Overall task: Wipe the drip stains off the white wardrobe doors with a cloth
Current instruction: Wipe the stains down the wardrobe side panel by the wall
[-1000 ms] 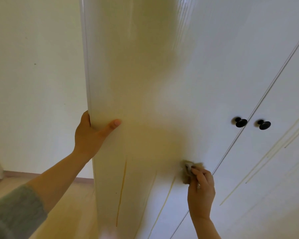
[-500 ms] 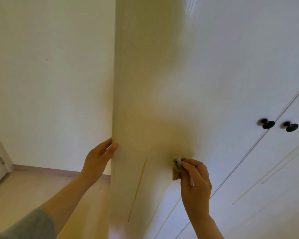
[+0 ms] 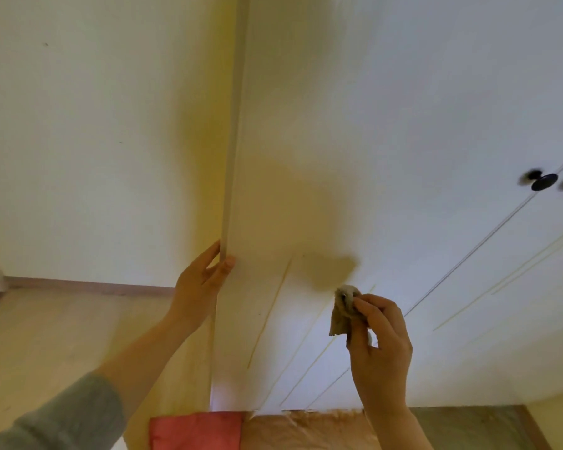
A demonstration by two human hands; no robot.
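White wardrobe door [image 3: 338,125] w/ drip stains [image 3: 268,315] — left hand [image 3: 202,280] curled round edge, cloth [image 3: 342,313] pinched at top of right hand [image 3: 381,339].

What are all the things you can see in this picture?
wardrobe doors: two, white, centre and right
drip stains: several, yellowish, running down the doors
knobs: two, black, far right
cloth: one, beige, below centre, by the door
wall: one, pale, left
floor: one, light wood, lower left
pink thing: one, bottom edge, unclear what
sleeve: one, grey, left arm
left hand: one, grips the left door's edge
right hand: one, pinches the cloth
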